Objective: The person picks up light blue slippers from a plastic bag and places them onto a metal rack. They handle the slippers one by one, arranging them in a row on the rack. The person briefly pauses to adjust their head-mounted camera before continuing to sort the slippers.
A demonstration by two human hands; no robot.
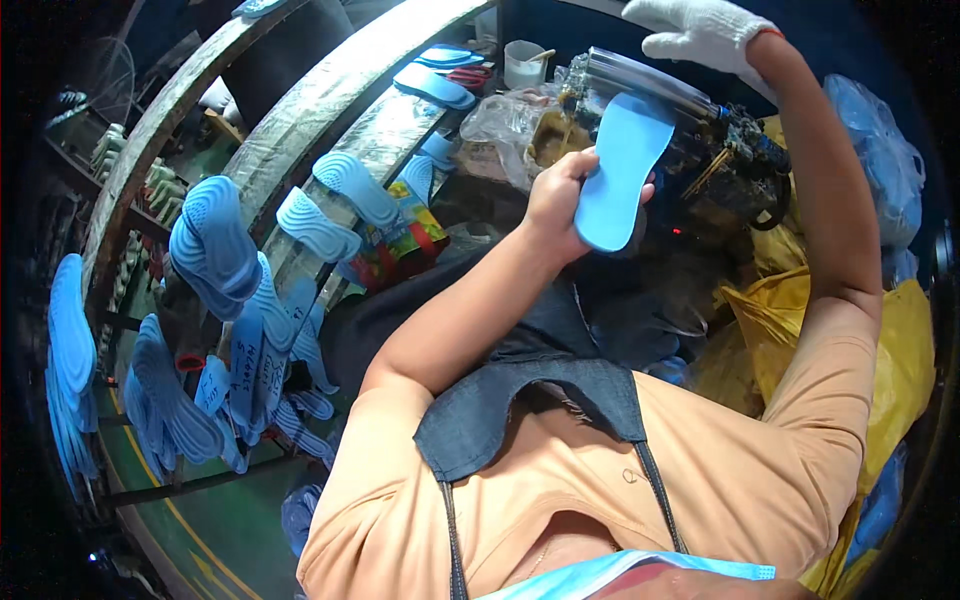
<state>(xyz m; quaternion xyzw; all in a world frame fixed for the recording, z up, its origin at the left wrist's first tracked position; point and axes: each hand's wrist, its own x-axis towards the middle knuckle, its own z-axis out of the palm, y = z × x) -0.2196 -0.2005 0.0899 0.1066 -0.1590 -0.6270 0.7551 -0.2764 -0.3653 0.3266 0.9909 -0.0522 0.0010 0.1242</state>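
Observation:
My bare left hand (562,198) holds a smooth light-blue insole (626,172) by its edge, thumb on one side and fingertips showing on the other. The insole's far end overlaps a shiny metal roller (645,78) on a dark, grimy machine; I cannot tell whether they touch. Beyond the roller, my right hand (700,32) wears a white knitted glove, its fingers stretched out and nothing in it. Part of that glove is cut off by the top edge of the picture.
At left, curved racks (300,100) carry several blue insoles (215,245), some stacked. A white cup (524,65) with a stick stands behind a crumpled clear plastic bag (505,120). Yellow sacks (775,320) and a blue-filled plastic bag (880,160) lie at right.

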